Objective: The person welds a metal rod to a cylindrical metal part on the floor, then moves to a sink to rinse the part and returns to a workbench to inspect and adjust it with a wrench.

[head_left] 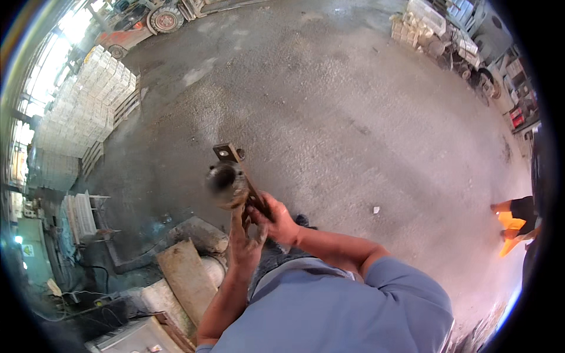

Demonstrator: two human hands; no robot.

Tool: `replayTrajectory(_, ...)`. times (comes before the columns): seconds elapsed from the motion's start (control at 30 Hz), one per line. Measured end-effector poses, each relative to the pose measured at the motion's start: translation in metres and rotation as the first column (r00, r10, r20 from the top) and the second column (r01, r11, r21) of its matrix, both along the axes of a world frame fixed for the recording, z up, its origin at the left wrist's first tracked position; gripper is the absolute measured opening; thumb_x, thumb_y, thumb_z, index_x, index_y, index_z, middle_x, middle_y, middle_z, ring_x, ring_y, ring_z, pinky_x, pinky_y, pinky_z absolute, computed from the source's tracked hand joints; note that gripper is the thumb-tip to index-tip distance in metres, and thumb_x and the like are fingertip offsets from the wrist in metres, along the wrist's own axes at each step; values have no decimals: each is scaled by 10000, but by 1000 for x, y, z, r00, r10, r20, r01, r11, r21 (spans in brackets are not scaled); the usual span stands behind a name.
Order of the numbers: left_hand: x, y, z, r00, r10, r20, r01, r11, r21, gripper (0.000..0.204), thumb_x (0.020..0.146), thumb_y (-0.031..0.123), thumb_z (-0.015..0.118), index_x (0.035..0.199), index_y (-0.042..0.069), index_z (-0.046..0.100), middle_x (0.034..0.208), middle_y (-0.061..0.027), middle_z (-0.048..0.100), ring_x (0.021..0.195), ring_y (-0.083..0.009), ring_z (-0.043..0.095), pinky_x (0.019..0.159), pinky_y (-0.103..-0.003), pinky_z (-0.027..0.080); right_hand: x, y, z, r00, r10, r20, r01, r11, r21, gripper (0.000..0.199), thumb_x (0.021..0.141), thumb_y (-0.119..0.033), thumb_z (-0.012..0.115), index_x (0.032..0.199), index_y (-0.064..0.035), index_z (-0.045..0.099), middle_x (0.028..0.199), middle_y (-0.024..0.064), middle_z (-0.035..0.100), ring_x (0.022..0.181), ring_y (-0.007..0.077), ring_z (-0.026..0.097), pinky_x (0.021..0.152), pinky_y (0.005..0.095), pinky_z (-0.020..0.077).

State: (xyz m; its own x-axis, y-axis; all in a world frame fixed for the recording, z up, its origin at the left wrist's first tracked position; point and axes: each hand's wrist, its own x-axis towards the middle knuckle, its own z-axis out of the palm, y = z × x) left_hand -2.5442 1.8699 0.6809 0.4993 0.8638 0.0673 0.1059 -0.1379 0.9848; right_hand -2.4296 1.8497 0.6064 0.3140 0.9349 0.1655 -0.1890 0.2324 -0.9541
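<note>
Just ahead of the grey-blue shirt (341, 306), above the floor, I have the metal part (240, 189): a stubby cylinder (232, 197) leftward, a flat bar (252, 191) rightward. I judge it heavy, stiff and hard to break, perhaps slick where the surface looks dirty. The left hand (243, 247) has its fingers up against the cylinder's underside; how firmly they close I cannot tell. The right hand (281, 225) grips the bar's near end. I'd hold both places, as the cylinder probably pulls the weight left. For room, I mind the block stack (88, 106) at far left, then the nearer board (183, 273); rightward, concrete floor (353, 129) spreads wide toward another person (513, 225), partly in orange.
</note>
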Motion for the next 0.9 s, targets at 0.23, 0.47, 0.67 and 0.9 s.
replayTrajectory(0.23,13,52,-3,997,74,-37,-81,955,-285,359,1023,209,581,1303,-6,513,1080,-103,670,1022,-169,611,930,-328,485,-29,9,22,939,-63,339,58,998,26,816,855,-47,638,1540,44,204,1510,266,340,1372,444,354,1147,477,323)
replayTrajectory(0.47,5,60,5,920,79,-383,-109,992,-58,395,1015,275,580,1221,-62,600,1130,-168,656,1049,-253,606,949,-378,465,6,-4,29,895,204,396,-209,977,-29,970,837,-242,754,1553,31,159,1352,304,501,1206,449,537,1014,444,470)
replayTrajectory(0.67,-18,57,2,803,169,-572,-232,972,-38,360,1005,256,585,1171,-63,607,1034,-198,669,939,-318,639,839,-419,496,22,-33,49,846,523,103,-457,811,-366,830,914,-326,704,1560,-74,247,1068,238,698,975,368,680,873,414,534)
replayTrajectory(0.9,-22,54,30,946,-67,-317,-67,916,-396,184,981,134,561,1076,-18,600,813,-65,614,655,-139,591,588,-306,487,36,-44,29,984,167,-63,-177,872,-456,488,955,-243,689,1354,-3,542,1116,185,709,1038,243,684,928,373,534)
